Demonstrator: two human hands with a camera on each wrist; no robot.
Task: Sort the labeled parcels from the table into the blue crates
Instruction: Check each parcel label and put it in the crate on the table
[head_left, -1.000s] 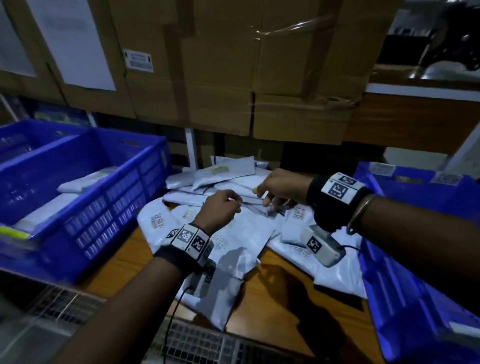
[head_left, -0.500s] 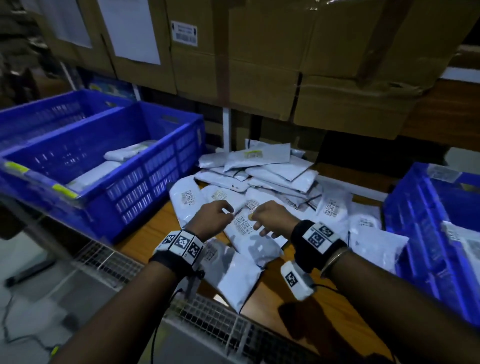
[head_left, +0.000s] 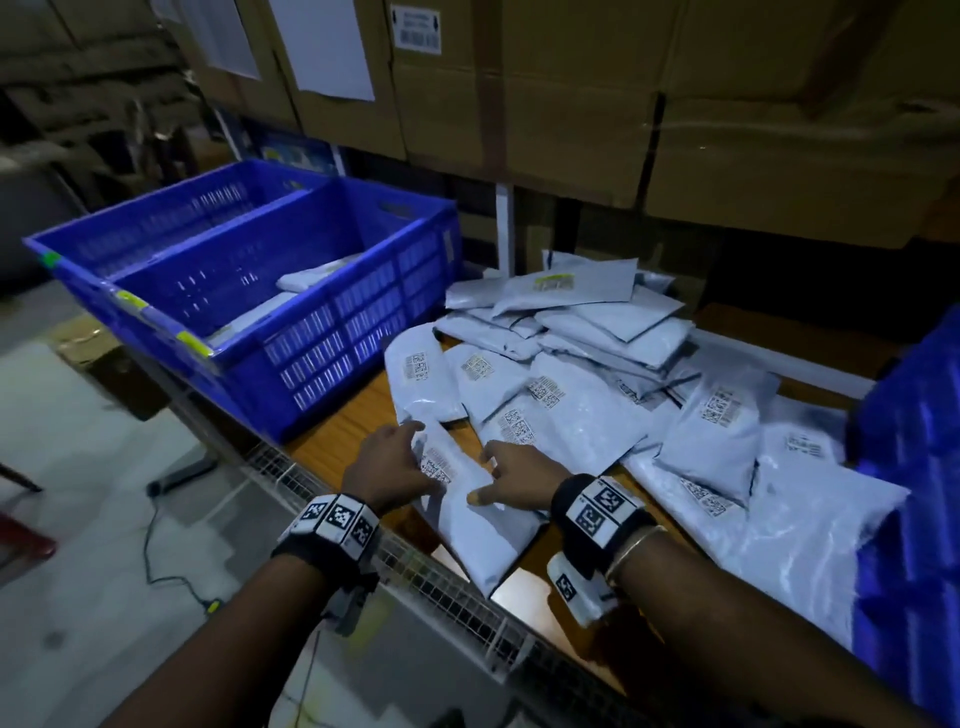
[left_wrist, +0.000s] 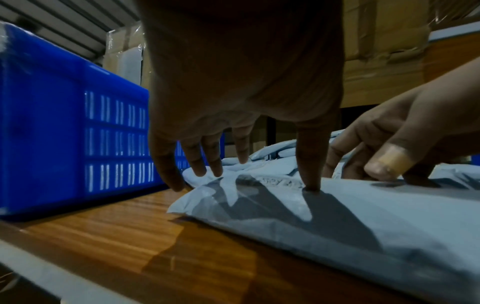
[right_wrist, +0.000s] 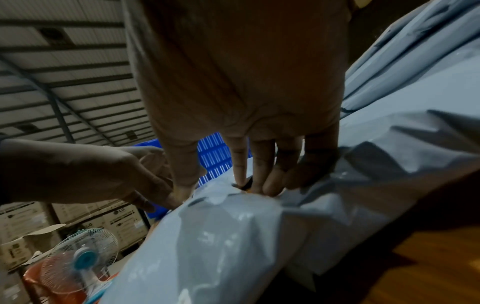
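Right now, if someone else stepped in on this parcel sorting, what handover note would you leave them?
Left hand: fingertips on the left edge of the nearest parcel, fingers fairly straight.
Right hand: fingers pressed down on the same parcel's right side.
The parcel lies at the table's front edge, label up, not lifted.
Done: a few parcels lie in the left blue crate.
Left: the pile of parcels on the table; another blue crate stands at the right.
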